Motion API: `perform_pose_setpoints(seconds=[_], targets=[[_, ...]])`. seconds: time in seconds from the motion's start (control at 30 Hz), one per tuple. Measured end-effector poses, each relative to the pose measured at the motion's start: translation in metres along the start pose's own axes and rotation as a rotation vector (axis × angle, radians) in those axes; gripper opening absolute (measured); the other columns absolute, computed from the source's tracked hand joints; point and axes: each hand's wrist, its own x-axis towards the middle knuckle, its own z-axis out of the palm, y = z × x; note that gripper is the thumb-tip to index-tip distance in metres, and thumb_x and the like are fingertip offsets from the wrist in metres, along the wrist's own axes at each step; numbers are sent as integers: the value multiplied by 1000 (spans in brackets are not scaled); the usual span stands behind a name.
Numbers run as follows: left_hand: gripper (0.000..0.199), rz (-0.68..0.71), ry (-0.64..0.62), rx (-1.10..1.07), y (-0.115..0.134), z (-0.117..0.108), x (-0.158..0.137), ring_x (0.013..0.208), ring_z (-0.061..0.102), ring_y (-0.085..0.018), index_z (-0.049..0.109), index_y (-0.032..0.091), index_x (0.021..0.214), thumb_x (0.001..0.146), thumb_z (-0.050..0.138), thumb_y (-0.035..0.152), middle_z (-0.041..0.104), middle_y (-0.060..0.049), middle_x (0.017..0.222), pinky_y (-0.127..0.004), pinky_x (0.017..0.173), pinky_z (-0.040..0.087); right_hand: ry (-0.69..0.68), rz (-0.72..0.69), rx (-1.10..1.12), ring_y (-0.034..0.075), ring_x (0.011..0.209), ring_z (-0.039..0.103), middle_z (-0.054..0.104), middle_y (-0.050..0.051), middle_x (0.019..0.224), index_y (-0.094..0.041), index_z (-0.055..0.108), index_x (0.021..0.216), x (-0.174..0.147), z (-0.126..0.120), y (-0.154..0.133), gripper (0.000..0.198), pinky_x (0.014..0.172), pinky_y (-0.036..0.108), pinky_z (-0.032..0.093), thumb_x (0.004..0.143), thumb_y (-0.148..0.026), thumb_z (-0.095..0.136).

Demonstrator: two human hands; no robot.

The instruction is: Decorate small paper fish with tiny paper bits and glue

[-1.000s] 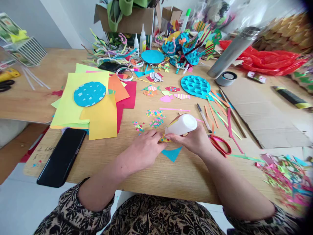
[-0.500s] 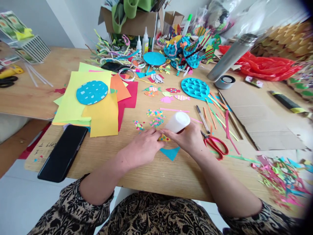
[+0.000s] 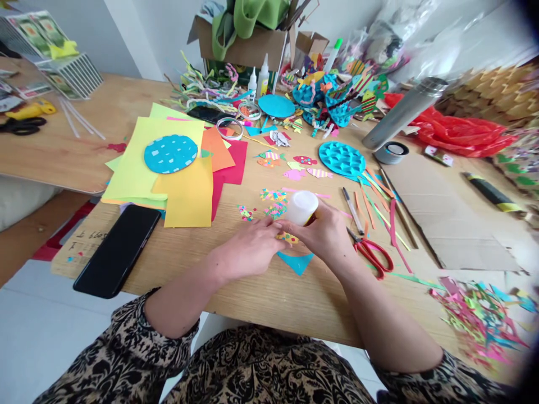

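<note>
My right hand [image 3: 326, 233] is wrapped round a white glue bottle [image 3: 302, 207], its base up and its nozzle end down, hidden by fingers. Beside it my left hand [image 3: 252, 247] has its fingers closed at a small yellow paper cutout [image 3: 288, 238] with coloured dots, most of which they cover. Just in front of the cutout lies a blue paper scrap [image 3: 298, 262]. Small heaps of cut paper bits [image 3: 275, 210] sit beyond the hands. Farther back are several decorated paper fish [image 3: 305, 160].
Red-handled scissors [image 3: 374, 258] and a pen [image 3: 352, 210] lie right of my right hand. At left are a black phone [image 3: 118, 249] and coloured paper sheets [image 3: 189, 196]. A steel flask [image 3: 404, 112], cardboard [image 3: 450, 219] and paper scraps [image 3: 484, 320] occupy the right side.
The view has shifted a little, so most things sit farther right in it. The glue bottle is more upright, its base moved slightly left. Both hands stay at the yellow cutout.
</note>
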Motion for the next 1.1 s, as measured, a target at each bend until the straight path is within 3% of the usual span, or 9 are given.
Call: perform_pose_setpoints(seconds=[0.27,0.6,0.73,0.9,1.1], targets=[[44,-39,-29,17,1,-4,-4,125,42,-32,60,35,127,91,45,14,54,-7,130,-51,101,40,-15,14,46,14,57,50,58,1,67,-17,60,76,2,0,-2,42,49,25,34,67,-55,76],[50,-69,-96,-15,2,-8,-4,137,33,-33,56,35,131,89,48,10,48,-6,141,-56,107,33,13,-6,-63,15,63,50,56,1,71,-19,53,72,5,9,-9,38,55,27,34,70,-52,72],[51,-65,-65,-8,1,-7,-5,136,33,-34,57,37,130,88,50,9,45,-6,143,-56,105,36,45,23,-85,14,58,47,54,-1,65,-20,52,70,6,11,-12,38,53,26,32,71,-53,71],[47,-42,-46,1,1,-6,-6,131,37,-32,59,34,128,89,47,11,51,-7,134,-54,105,35,65,115,-67,11,50,41,50,-3,60,-21,48,66,6,10,-6,45,48,26,30,68,-60,70],[44,-20,-24,32,1,-5,-7,129,38,-31,58,33,129,92,45,13,53,-6,129,-51,105,34,76,118,-40,11,51,43,52,-2,61,-20,50,67,5,10,-6,47,48,26,32,67,-62,71]])
